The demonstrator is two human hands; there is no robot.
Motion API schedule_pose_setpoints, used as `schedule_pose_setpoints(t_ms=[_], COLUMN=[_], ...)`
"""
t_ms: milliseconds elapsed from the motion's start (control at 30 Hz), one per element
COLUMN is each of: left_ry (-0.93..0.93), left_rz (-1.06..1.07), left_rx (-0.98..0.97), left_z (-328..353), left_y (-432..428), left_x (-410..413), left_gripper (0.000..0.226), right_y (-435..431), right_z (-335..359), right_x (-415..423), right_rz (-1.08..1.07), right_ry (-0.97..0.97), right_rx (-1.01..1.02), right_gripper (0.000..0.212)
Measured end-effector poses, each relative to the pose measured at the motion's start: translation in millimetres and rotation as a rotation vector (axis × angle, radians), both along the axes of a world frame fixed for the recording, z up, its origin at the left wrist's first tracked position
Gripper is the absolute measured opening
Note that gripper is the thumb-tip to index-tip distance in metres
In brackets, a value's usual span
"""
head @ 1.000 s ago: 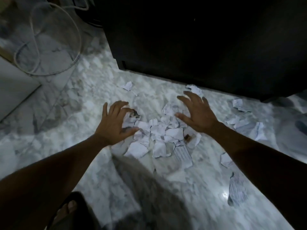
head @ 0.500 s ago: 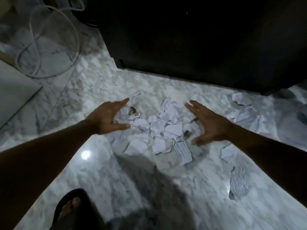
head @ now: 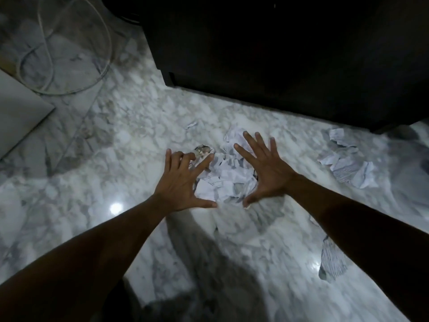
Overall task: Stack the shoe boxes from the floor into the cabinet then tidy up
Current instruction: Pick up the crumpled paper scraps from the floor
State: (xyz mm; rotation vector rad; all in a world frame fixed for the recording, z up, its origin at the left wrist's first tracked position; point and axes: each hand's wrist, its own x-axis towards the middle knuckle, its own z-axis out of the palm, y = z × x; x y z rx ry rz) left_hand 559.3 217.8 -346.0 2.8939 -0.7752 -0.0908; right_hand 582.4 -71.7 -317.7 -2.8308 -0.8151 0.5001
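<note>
Your left hand (head: 183, 182) and right hand (head: 267, 175), fingers spread wide and holding nothing, flank the heap of paper scraps (head: 224, 182), its long axis running toward the cabinet (head: 278, 66).

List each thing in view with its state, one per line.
Left hand: open, fingers spread.
Right hand: open, fingers spread.
Pile of torn white paper scraps: heaped between both hands on the grey marble floor.
Loose white paper scraps: scattered farther right, ungathered.
Thin white cable: looped on the floor.
</note>
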Motion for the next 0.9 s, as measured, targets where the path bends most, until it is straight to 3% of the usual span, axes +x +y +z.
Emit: schedule_pose_setpoints(t_ms=[133, 333, 533, 733, 900], left_ry=[-0.059, -0.131, -0.097, -0.087, -0.175], left_rz=[-0.085, -0.093, -0.113, 0.157, 0.254], left_rx=[-0.06, -0.212, -0.238, -0.321, -0.277], left_z=[-6.2, -7.6, -8.9, -9.9, -11.9], left_y=[-2.6, -4.0, -0.9, -27.9, -37.4], left_x=[9.9, 9.4, 8.3, 6.8, 7.1], left_gripper=[0.104, 0.073, 0.073, 0.072, 0.042], right_y=[-0.7, 13.8, 20.0, 26.8, 29.8], right_z=[-10.9, -23.4, -29.7, -26.5, -30.0], right_x=[7.1, -7.8, -14.3, -12.7, -14.0], right_rz=[0.07, 0.0, -0.111, -0.112, -0.167], right_ry=[-0.048, -0.189, -0.21, -0.241, -0.277], right_rx=[-0.049, 0.092, 0.332, 0.259, 0.261], right_gripper=[0.135, 0.098, 0.056, 0.053, 0.043])
